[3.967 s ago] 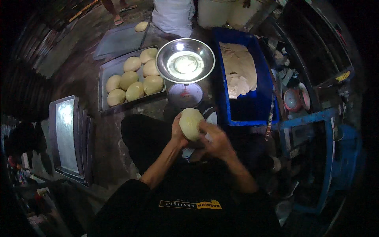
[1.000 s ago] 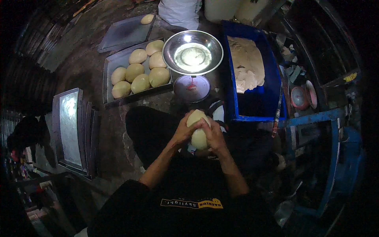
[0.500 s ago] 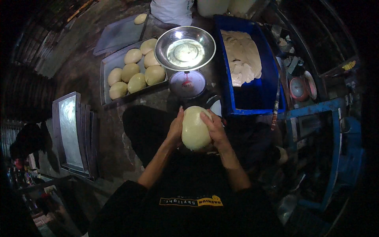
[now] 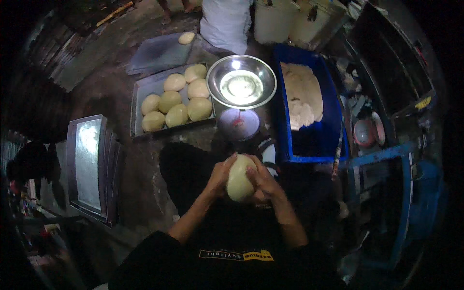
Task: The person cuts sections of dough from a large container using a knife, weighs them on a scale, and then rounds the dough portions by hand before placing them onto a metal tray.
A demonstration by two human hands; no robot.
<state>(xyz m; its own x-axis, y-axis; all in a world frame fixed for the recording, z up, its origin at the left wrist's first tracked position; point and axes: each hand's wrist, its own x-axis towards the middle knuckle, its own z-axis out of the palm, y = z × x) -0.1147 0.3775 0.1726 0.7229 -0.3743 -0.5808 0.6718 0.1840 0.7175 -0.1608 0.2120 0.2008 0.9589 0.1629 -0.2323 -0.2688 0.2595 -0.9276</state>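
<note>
Between your fingers (image 4: pixel 260 170): plain pale-yellow rounded dough ball (image 4: pixel 237 181). Beyond them: silvery round metal bowl (image 4: pixel 241 87); beyond right, deep-blue rectangular plastic tub (image 4: pixel 332 104).

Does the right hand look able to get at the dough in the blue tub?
Probably, once freed: the right hand is holding the dough ball, but the blue tub is open and nothing covers the dough mass.

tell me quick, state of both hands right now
Left hand: holding the pale dough ball, curved against its left side.
Right hand: holding the same ball from the right, thumb on it.
</note>
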